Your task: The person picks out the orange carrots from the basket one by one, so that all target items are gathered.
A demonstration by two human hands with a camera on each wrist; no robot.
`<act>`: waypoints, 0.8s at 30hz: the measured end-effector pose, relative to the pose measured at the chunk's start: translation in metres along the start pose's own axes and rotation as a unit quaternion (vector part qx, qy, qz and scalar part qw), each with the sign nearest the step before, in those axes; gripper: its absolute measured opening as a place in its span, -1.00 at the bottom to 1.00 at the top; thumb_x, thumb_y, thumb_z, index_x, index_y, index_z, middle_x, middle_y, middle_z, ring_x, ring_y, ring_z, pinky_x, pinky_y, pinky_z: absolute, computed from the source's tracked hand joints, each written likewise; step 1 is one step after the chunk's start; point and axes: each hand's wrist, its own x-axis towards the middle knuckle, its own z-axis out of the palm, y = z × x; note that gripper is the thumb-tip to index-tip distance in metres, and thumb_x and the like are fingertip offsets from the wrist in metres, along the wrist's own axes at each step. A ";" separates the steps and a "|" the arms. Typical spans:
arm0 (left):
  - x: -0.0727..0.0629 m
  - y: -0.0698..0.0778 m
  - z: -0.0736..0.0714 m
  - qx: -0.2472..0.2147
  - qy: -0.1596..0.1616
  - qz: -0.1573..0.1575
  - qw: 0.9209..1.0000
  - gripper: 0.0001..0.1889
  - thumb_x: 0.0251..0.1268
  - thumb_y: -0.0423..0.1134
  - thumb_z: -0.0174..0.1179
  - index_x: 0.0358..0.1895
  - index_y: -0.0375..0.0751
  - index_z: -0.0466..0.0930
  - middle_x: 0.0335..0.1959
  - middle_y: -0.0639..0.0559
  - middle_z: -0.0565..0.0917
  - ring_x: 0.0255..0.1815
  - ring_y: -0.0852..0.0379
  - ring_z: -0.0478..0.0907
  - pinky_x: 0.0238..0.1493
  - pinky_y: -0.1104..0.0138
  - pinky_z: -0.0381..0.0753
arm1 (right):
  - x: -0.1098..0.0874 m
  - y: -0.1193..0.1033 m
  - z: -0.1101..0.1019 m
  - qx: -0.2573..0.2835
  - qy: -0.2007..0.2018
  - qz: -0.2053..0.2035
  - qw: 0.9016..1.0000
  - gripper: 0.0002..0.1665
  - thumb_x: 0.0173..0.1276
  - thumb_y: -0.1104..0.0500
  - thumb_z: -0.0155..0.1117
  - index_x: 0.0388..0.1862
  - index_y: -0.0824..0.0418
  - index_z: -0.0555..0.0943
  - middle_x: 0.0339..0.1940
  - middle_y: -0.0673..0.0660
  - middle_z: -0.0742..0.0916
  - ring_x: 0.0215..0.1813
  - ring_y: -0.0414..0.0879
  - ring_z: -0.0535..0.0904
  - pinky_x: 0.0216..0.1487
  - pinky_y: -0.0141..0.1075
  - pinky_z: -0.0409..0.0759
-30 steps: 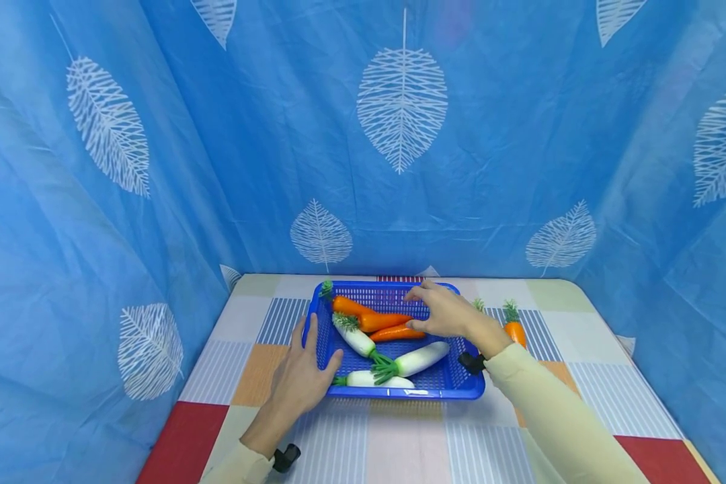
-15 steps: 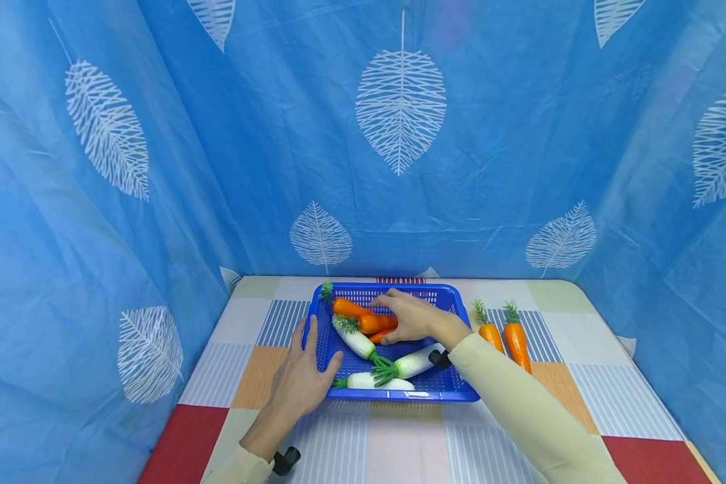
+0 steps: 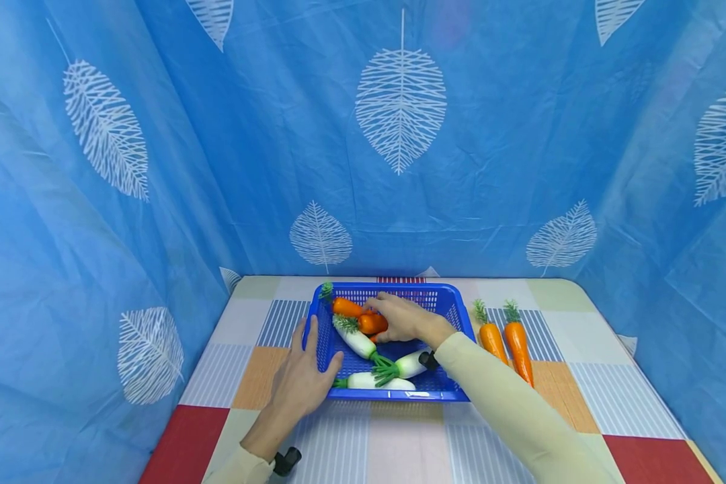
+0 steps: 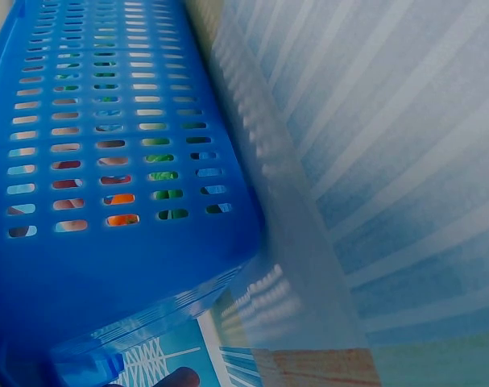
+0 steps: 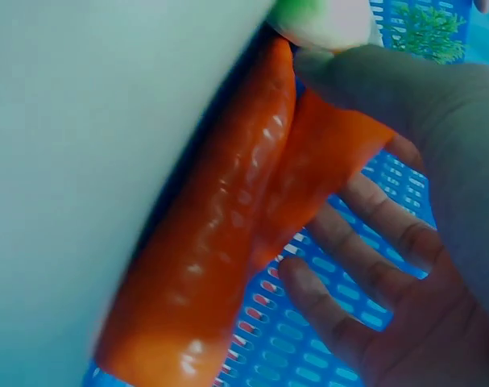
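Note:
A blue plastic basket [image 3: 426, 395] holds orange carrots and white radishes with green tops. My right hand [image 3: 399, 318] reaches into it and grips a carrot [image 3: 372, 324] in the middle, thumb on the near side and fingers on the far side. Another carrot [image 3: 346, 307] lies just beyond it. In the right wrist view the thumb and fingers lie either side of an orange carrot [image 5: 329, 153], beside a second long carrot [image 5: 208, 234]. My left hand [image 3: 299, 380] rests with spread fingers at the basket's left rim, holding nothing.
Radishes lie in the basket: one at left [image 3: 355, 341], one at centre right [image 3: 411, 364], one along the near wall [image 3: 372, 381]. Two carrots, one nearer [image 3: 492, 341] and one farther right [image 3: 519, 349], lie on the checked tablecloth [image 3: 611, 390]. A blue curtain [image 3: 496, 148] hangs behind.
My right hand has moved left and down into the basket, from its right part onto the carrots, its fingers closing around one. The left hand stays in place.

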 end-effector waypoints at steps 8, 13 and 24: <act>-0.001 0.000 0.000 -0.002 0.000 0.002 1.000 0.05 0.76 0.27 0.25 0.98 -0.15 -0.06 0.96 -0.39 0.06 0.52 -0.58 0.68 0.21 -0.30 0.91 | 0.002 -0.002 0.002 -0.019 0.008 0.005 1.000 -0.40 0.60 0.08 0.66 0.53 -0.03 0.68 0.50 0.22 0.75 0.32 0.11 0.74 0.48 0.17 0.82; -0.001 0.001 0.001 0.001 -0.002 -0.001 1.000 0.05 0.76 0.27 0.24 0.98 -0.14 -0.06 0.97 -0.38 0.05 0.50 -0.57 0.70 0.14 -0.26 0.93 | 0.002 -0.005 0.003 -0.037 0.015 -0.008 0.999 -0.46 0.60 0.11 0.66 0.46 0.00 0.68 0.41 0.23 0.77 0.25 0.09 0.76 0.39 0.10 0.86; -0.002 0.002 -0.001 0.003 -0.004 -0.005 1.000 0.04 0.76 0.25 0.25 0.98 -0.13 -0.07 0.97 -0.37 0.04 0.50 -0.54 0.70 0.12 -0.21 0.95 | -0.001 -0.006 0.002 -0.027 0.024 -0.006 0.999 -0.50 0.59 0.11 0.67 0.38 -0.02 0.67 0.28 0.18 0.78 0.11 0.02 0.74 0.25 0.04 0.88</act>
